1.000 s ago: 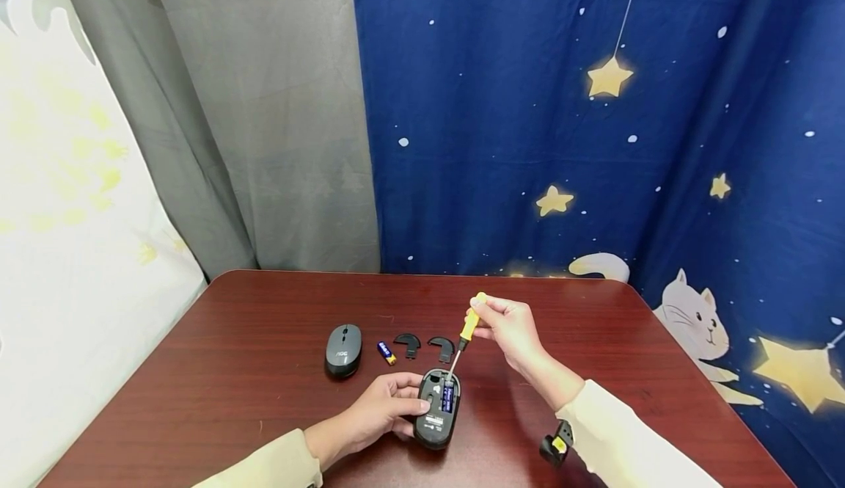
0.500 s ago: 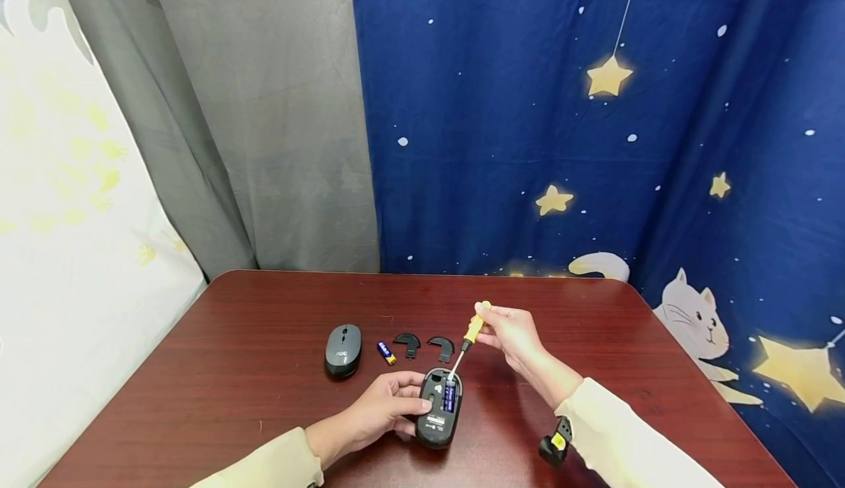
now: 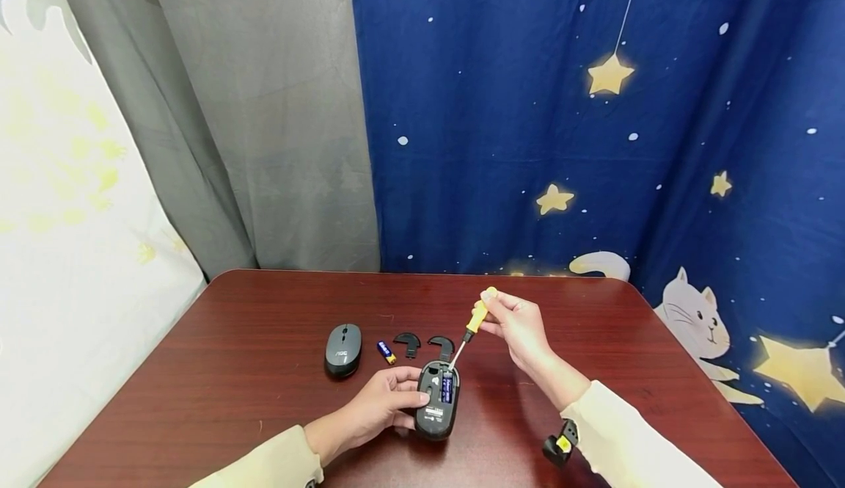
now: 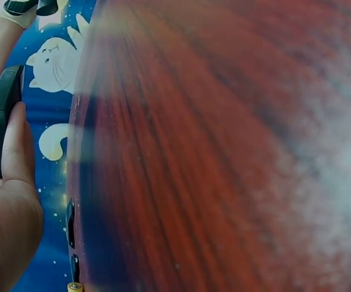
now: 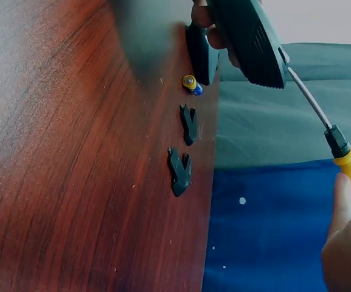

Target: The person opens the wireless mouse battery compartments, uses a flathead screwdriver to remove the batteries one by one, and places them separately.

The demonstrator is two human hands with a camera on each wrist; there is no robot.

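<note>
My left hand [image 3: 386,398] grips a dark computer mouse [image 3: 436,425], its underside turned up and its battery slot uncovered. A blue battery [image 3: 447,388] lies in that slot. My right hand [image 3: 520,328] pinches the yellow handle of a screwdriver [image 3: 478,318], which slants down to the left. Its tip is right at the far end of the slot, beside the battery's end. In the right wrist view the steel shaft of the screwdriver [image 5: 309,97] meets the end of the mouse [image 5: 248,42], held above the table. The left wrist view shows the mouse [image 4: 2,125] from the side.
On the brown table [image 3: 264,370] a second, grey mouse [image 3: 343,351] stands to the left. Beyond my left hand lie a loose blue and yellow battery [image 3: 386,352] and two black curved covers [image 3: 408,344]. Curtains hang behind the table's far edge.
The mouse in my left hand has risen slightly toward the covers. My right hand has shifted up and right with the screwdriver, its tip staying at the slot's end.
</note>
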